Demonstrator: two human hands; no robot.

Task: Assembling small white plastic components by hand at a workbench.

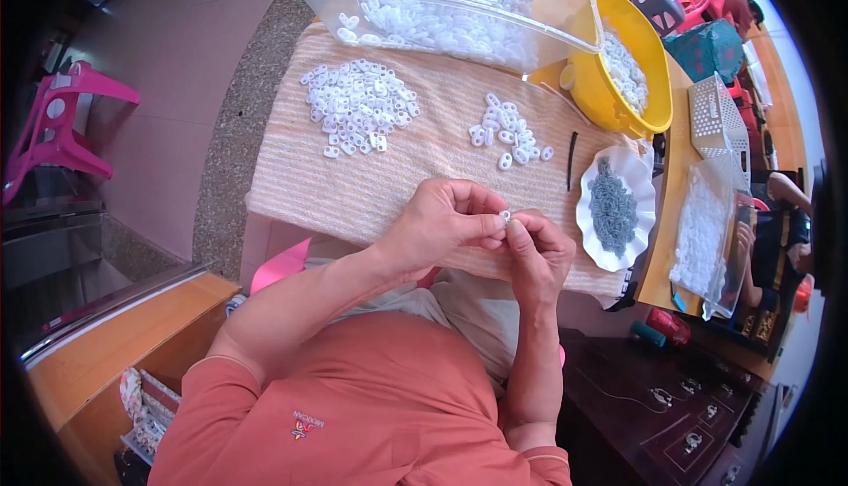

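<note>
My left hand [446, 221] and my right hand [541, 252] meet over the near edge of the striped cloth. Between their fingertips is a small white plastic piece [506, 216], pinched from both sides and mostly covered. Beyond them lies a loose group of white oval plastic pieces with two holes [510, 128]. A larger pile of similar white pieces [358, 105] spreads farther left. To the right of my right hand, a white wavy-rimmed dish [643, 188] holds many small grey parts [612, 212].
A clear plastic bin [322, 2] full of white pieces stands at the far side, beside a yellow basin [655, 71]. A thin black strip [572, 159] lies near the dish. A pink stool [75, 124] is on the left; another person's arm [751, 261] shows far right.
</note>
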